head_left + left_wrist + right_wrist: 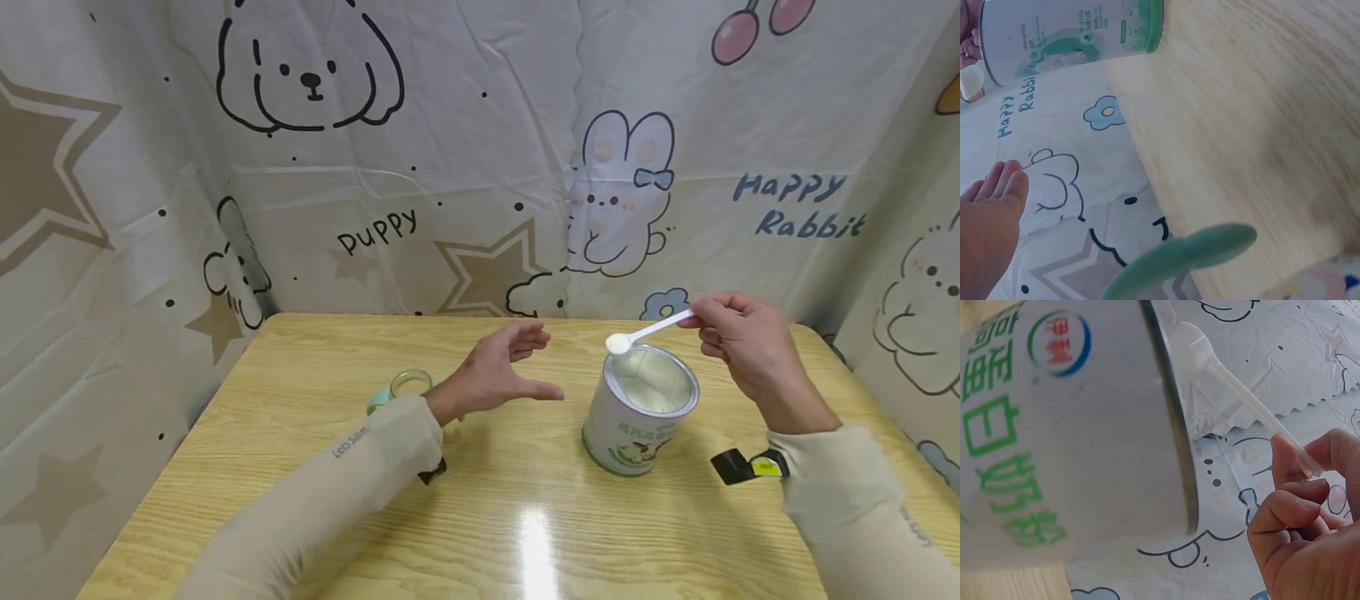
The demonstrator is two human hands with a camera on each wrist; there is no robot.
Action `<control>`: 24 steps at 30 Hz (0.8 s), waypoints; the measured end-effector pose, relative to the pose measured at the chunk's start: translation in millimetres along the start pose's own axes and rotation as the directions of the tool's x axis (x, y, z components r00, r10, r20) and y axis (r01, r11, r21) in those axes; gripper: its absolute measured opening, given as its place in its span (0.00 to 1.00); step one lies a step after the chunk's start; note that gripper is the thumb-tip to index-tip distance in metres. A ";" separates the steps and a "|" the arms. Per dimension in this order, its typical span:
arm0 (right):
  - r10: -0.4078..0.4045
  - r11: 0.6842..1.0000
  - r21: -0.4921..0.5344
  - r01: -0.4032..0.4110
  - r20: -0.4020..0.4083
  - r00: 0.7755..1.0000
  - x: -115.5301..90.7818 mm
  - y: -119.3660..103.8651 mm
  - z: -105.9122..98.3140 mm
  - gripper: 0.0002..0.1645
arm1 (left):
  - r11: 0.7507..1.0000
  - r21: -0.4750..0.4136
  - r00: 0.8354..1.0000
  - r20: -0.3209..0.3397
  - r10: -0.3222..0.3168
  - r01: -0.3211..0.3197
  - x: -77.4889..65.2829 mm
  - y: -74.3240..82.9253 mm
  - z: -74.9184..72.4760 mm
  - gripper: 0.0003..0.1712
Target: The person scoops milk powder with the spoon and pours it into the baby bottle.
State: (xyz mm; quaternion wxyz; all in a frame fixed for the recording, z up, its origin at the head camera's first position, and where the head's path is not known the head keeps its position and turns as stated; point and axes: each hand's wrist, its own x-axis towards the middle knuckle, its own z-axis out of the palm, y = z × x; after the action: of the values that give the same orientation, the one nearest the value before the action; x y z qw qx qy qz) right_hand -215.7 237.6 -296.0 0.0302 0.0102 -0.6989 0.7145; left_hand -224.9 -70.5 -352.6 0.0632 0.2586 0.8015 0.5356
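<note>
My right hand [742, 337] pinches the handle end of a white measuring scoop [652, 329]. The scoop's bowl, filled with pale powder, hangs over the near-left rim of an opened milk powder can [637, 433]. In the right wrist view the scoop [1241, 390] slants up beside the can [1085, 444], thumb and forefinger at its end. Left of the can, my left hand [506, 367] hovers with fingers loosely bent and thumb extended, holding nothing. Behind the left wrist stands a glass cup [411, 383] with a green handle [1179, 256], partly hidden by the forearm.
The can and cup stand on a wood-grain table [480, 517]. A printed cloth [480, 167] with cartoon animals hangs behind and at both sides of it. Black straps are on both wrists.
</note>
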 end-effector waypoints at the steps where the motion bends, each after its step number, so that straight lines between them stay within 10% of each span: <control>1: -0.003 1.000 0.001 0.003 0.002 1.000 -0.2 -0.3 1.6 0.09 | 1.000 0.004 1.000 -0.001 0.002 -0.002 -0.3 0.4 -1.5 0.51; 24: -0.012 0.999 0.042 0.009 0.071 0.997 2.2 -4.4 31.2 0.11 | 0.999 0.001 0.999 -0.030 -0.032 0.032 -18.7 2.9 -33.1 0.50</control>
State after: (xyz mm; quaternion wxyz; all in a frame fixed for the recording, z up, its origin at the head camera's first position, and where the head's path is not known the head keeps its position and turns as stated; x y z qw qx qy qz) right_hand -218.5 206.5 -290.8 0.0090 0.0401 -0.6845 0.7279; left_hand -220.4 -106.0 -339.5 0.0594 0.2378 0.8068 0.5376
